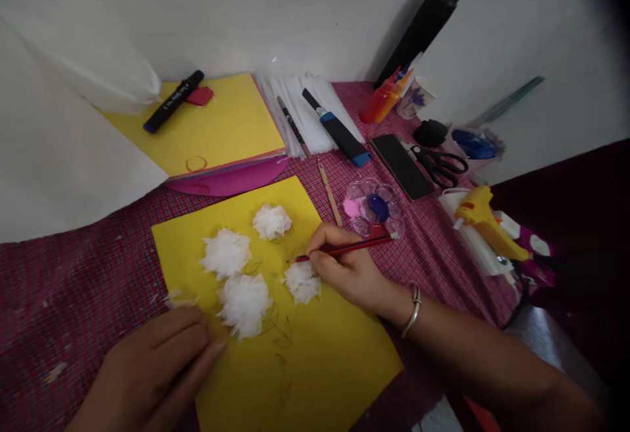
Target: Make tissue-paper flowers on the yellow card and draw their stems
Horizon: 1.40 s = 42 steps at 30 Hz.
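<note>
Matt yellow paper sheet [315, 353], fluffy white tissue flowers [245, 302] (four), woven checked tablecloth [88, 274], clear glossy plastic palette [374, 207]

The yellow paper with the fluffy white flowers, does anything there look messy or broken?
Mostly tidy. One small white tuft lies loose at the edge of the yellow paper, apart from the four white flowers, just beyond the left hand. Nothing looks spilled.

The scene was dim and slightly soft, lit by diffuse light from the upper left, where the white wall [275, 12] read brightest. A black bottle [423, 25] cast a faint shadow leftward on that wall. The right side fell into near darkness — heavy vignetting in the corners — and straight edges bowed with wide-angle distortion. No glare showed on the yellow paper [315, 360].
</note>
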Each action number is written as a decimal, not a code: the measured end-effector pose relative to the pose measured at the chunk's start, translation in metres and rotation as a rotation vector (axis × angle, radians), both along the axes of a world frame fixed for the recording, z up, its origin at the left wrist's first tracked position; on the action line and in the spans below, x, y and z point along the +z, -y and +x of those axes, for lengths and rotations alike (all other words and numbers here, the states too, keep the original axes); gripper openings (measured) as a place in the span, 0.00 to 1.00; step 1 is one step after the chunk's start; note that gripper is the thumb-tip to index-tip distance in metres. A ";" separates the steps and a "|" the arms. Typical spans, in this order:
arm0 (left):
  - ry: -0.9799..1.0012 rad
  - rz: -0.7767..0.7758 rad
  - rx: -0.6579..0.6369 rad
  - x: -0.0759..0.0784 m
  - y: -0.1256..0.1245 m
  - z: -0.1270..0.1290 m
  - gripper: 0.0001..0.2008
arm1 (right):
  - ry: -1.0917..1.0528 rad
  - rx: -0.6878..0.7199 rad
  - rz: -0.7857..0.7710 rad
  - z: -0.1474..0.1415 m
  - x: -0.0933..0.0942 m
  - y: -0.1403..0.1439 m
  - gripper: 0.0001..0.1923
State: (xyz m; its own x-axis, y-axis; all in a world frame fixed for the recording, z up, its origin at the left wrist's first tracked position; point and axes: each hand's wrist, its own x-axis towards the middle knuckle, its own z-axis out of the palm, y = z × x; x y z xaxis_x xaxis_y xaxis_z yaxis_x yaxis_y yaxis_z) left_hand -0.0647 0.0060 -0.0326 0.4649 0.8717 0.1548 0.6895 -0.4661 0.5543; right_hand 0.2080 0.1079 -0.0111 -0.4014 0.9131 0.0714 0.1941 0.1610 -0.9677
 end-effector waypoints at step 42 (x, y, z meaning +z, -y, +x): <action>0.042 -0.036 0.016 -0.002 0.000 0.002 0.10 | 0.011 -0.014 0.014 -0.012 -0.005 -0.001 0.05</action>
State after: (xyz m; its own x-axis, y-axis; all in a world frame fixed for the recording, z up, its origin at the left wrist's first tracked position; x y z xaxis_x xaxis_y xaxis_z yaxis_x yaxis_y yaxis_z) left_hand -0.0626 0.0063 -0.0344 0.4446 0.8844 0.1421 0.6724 -0.4344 0.5994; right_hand 0.1957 0.1085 -0.0164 -0.3896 0.9175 0.0798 0.2071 0.1717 -0.9631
